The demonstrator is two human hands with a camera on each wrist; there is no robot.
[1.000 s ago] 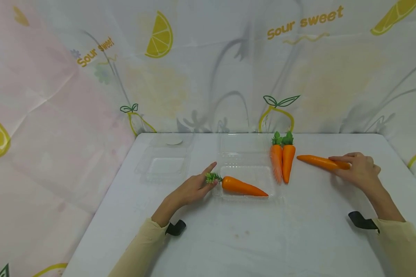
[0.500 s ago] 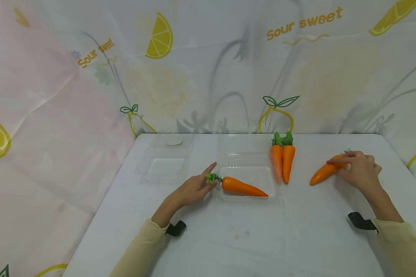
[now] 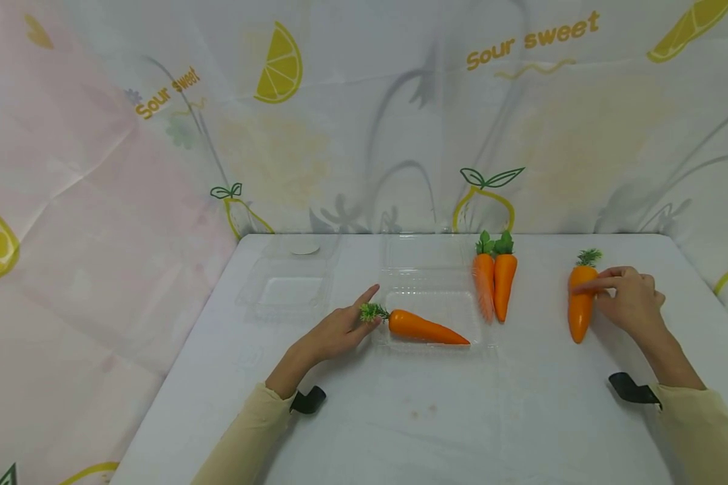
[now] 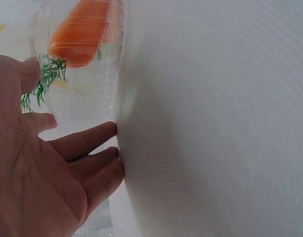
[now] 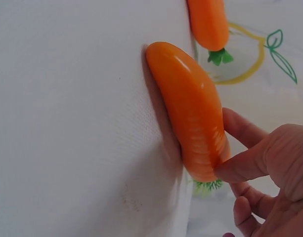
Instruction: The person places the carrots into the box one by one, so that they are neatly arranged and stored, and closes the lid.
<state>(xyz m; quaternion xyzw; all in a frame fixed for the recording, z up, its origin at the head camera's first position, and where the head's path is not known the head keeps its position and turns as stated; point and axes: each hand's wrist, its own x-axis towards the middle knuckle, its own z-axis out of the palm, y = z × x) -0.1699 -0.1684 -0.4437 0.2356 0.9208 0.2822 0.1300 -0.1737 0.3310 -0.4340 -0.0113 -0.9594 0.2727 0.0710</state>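
Note:
On the right of the table, my right hand (image 3: 633,300) pinches an orange carrot (image 3: 580,310) between thumb and fingers. Its leafy top points to the back and its tip towards me. The right wrist view shows the thumb on the thick end of this carrot (image 5: 188,108). My left hand (image 3: 340,330) rests at the left side of a clear plastic box (image 3: 437,296), fingers relaxed and spread. In the left wrist view the thumb of the left hand (image 4: 37,163) touches the box wall. Another carrot (image 3: 425,328) lies in the box, its green top by the left thumb.
Two carrots (image 3: 505,286) lie side by side along the right of the box, the left one partly behind its clear wall. A second clear box (image 3: 291,289) stands open at the back left. A printed cloth (image 3: 352,135) hangs behind the white table (image 3: 400,431).
My right hand has turned the carrot from lying sideways, tip left, to tip towards me, and its green top now shows. The left hand has not moved.

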